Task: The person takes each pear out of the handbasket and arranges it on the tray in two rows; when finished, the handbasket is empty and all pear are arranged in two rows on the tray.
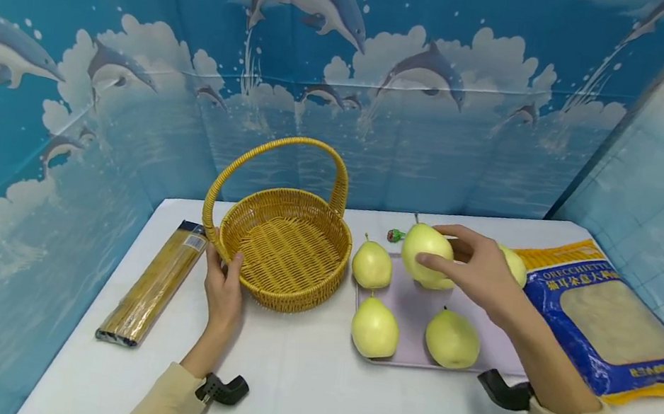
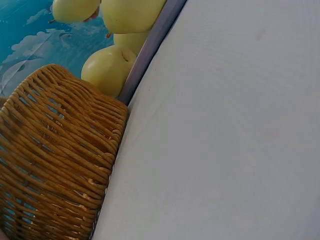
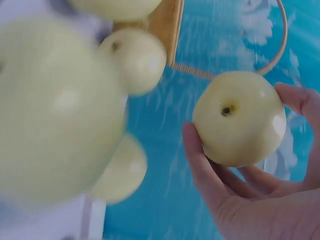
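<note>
A pale yellow-green pear (image 1: 426, 251) is in my right hand (image 1: 477, 268), gripped between thumb and fingers above the tray. The right wrist view shows the same pear (image 3: 240, 119) with fingers around it. My left hand (image 1: 224, 294) holds the left side of the golden woven basket (image 1: 277, 292), thumb at the rim, the other fingers partly hidden outside. Nothing lies in the basket, whose tall handle arches over it. Beside it, a pale purple tray (image 1: 413, 312) bears several more pears, among them a front-left pear (image 1: 375, 328) and a front-right pear (image 1: 452, 338).
Left of the basket lies a long clear pack of thin brown sticks (image 1: 156, 284). A blue and yellow orecchiette bag (image 1: 617, 321) lies to the right of the tray. Behind the tray is a small green and red object (image 1: 395, 236). A dolphin-print curtain (image 1: 320, 112) backs the white table.
</note>
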`<state>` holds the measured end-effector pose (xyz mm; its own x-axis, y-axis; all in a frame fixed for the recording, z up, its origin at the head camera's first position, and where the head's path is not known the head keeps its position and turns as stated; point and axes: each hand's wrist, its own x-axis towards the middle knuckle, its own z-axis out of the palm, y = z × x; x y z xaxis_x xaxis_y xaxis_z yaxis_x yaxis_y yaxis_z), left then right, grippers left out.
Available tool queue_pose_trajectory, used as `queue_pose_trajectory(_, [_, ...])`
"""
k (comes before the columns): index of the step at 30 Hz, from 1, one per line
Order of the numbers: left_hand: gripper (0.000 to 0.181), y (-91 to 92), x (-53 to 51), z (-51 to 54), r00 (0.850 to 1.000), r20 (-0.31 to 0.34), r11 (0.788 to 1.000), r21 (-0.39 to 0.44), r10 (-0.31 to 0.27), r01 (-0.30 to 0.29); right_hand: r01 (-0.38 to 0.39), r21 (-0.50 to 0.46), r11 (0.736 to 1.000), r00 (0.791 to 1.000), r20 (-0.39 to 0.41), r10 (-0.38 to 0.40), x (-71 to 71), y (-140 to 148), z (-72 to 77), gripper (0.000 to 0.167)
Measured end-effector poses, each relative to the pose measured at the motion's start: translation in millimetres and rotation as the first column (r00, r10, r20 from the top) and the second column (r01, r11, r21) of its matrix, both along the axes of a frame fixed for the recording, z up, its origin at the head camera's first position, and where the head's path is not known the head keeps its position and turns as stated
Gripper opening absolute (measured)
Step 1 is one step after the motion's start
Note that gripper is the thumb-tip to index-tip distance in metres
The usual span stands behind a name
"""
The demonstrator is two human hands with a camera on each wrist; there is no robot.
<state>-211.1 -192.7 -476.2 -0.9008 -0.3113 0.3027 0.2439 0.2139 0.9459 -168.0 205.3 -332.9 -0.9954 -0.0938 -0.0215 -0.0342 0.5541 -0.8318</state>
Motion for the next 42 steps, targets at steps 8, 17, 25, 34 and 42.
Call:
queue_pose_trajectory(8, [0.064, 16.7, -7.4, 1.2, 1.0, -0.008, 0.999, 0.023, -0.023, 0.024, 0.115, 0.122, 0.986, 0.993, -0.009, -0.115, 31.9, 65.7, -16.7, 0.08])
queue_pose_trajectory(17, [0.064, 33.4, -16.9, 1.5, 0.996, -0.022, 0.993, 0.074, -0.086, 0.087, 0.197, 0.284, 0.938, 0.98, -0.047, -0.192, 59.7, 113.1, -45.2, 0.081])
queue_pose_trajectory(25, [0.067, 29.8, -17.6, 0.2, 0.996, -0.02, 0.99, 0.104, -0.089, 0.09, 0.183, 0.387, 0.904, 0.981, -0.02, -0.191, 56.7, 135.5, -63.4, 0.084])
queue_pose_trajectory(34, [0.064, 11.3, -7.4, 1.4, 1.0, -0.009, 0.996, 0.081, -0.029, 0.03, 0.157, 0.468, 0.87, 0.986, -0.027, -0.164, 54.4, 128.0, -71.8, 0.086])
queue_pose_trajectory(42, [0.066, 3.1, -3.3, -0.5, 1.0, 0.008, 0.998, 0.059, -0.021, 0.021, 0.197, 0.533, 0.823, 0.979, -0.057, -0.197, 57.0, 123.8, -73.5, 0.084])
